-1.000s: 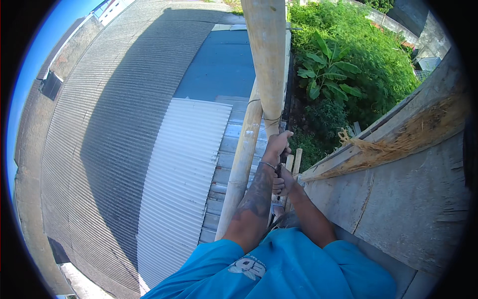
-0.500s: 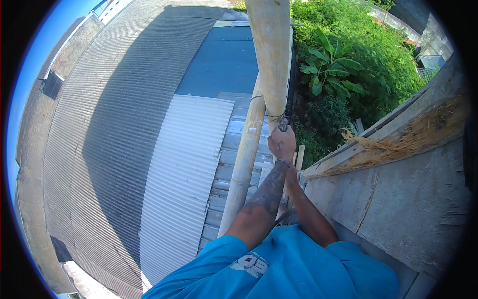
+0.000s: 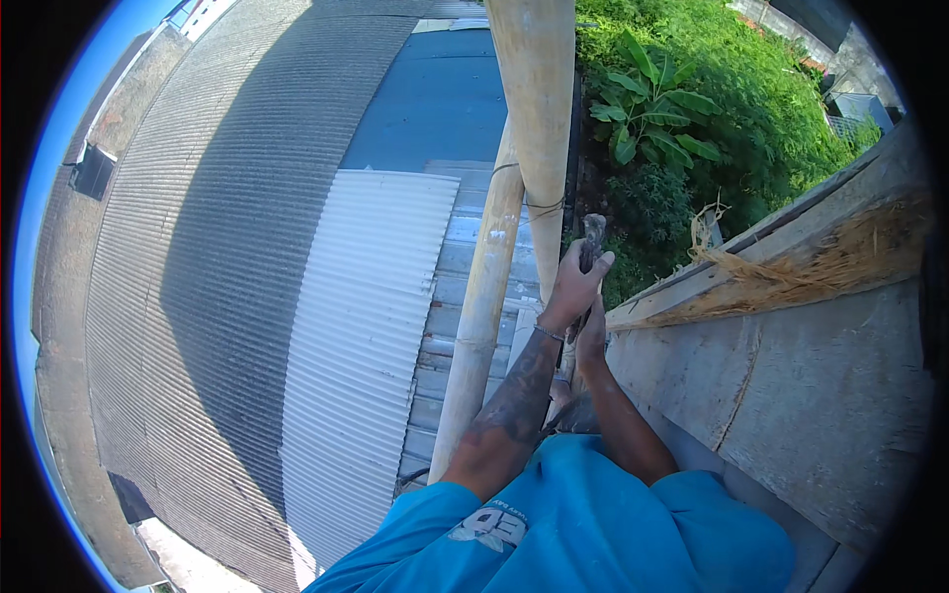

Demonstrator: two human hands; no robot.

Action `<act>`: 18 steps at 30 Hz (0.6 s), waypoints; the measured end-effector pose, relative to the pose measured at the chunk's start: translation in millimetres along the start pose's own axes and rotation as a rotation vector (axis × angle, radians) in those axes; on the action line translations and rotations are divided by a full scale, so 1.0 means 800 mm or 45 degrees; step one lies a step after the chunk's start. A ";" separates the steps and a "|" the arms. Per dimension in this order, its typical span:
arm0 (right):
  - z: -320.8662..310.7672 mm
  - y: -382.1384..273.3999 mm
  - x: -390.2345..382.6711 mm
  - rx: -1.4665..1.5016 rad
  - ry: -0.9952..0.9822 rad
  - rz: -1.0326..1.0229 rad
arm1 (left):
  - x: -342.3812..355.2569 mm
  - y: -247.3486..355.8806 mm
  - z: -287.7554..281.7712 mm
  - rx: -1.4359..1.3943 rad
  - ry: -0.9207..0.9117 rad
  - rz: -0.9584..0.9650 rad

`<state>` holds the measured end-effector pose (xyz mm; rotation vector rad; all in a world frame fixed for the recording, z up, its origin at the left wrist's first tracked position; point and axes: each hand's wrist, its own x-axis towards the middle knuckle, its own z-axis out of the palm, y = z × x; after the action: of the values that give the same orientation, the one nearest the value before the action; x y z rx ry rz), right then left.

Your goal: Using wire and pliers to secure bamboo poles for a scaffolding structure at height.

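A thick bamboo pole [image 3: 529, 89] stands upright, tied with dark wire [image 3: 544, 210] to a thinner bamboo pole [image 3: 474, 346]. Beside this lashing, a dark, worn bar-like tool [image 3: 593, 233] rises from my hands, its upper end right of the thick pole. My left hand [image 3: 578, 287], on the tattooed arm, is closed round it with the thumb along its side. My right hand [image 3: 591, 338] is closed on it lower down, partly hidden behind the left hand and wrist.
Below left lie corrugated grey roofing [image 3: 198, 247], a white sheet [image 3: 361, 296] and blue roofing [image 3: 425, 99]. At right, a concrete wall [image 3: 811, 395] has a timber edge with torn fibres [image 3: 751, 272]. Leafy plants [image 3: 662, 114] grow beyond it.
Both hands and the dark tool have shifted right, away from the wire lashing. The tool's upper end now stands clear to the right of the thick pole, with more of it showing.
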<state>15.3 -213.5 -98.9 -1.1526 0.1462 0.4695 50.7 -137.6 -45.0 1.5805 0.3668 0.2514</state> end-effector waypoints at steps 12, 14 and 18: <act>0.078 -0.188 -0.072 -0.432 -0.478 -0.552 | -0.039 0.199 -0.062 -0.796 -0.214 0.360; 0.102 -0.207 -0.099 -0.458 -0.551 -0.611 | -0.058 0.222 -0.079 -0.940 -0.203 0.318; 0.113 -0.205 -0.114 -0.657 -0.762 -0.535 | -0.090 0.231 -0.104 -0.798 -0.067 0.305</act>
<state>-7.3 -210.7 108.1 -1.4446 -0.7629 0.4674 -33.3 -91.5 147.5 1.0057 0.0413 0.4590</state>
